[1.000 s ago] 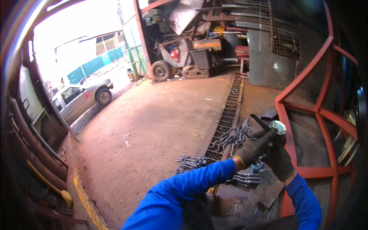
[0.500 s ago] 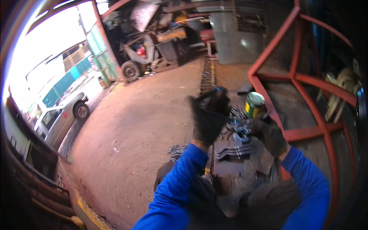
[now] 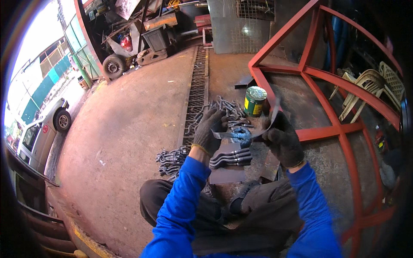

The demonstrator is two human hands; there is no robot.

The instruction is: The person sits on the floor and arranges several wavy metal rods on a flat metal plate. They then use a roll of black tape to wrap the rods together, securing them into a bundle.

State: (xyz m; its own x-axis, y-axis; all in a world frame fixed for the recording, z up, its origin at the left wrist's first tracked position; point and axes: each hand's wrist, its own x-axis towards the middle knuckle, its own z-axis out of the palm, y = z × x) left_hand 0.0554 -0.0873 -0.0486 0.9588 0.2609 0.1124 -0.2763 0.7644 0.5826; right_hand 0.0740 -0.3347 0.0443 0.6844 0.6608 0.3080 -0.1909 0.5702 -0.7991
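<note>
My left hand [image 3: 210,129] has its gloved fingers curled, seemingly pinching one end of a thin grey strip [image 3: 223,135]. My right hand [image 3: 282,139] bends its fingers around it farther along. The strip curves between them, in front of a blue bundle [image 3: 241,136]. If my thick gloves slip, the bent strip could spring loose and bump the green tin [image 3: 255,105]. Half a second ago, I couldn't see it stretched across; now I can.

A grate [image 3: 196,79] runs along the floor [image 3: 129,120]. Left of it stand a bin [image 3: 157,38], near its far end, a wheel [image 3: 114,66] and, well apart, a truck [image 3: 42,133]. Right of the grate are a frame [image 3: 302,69] and, farther out, chairs [image 3: 369,82].
</note>
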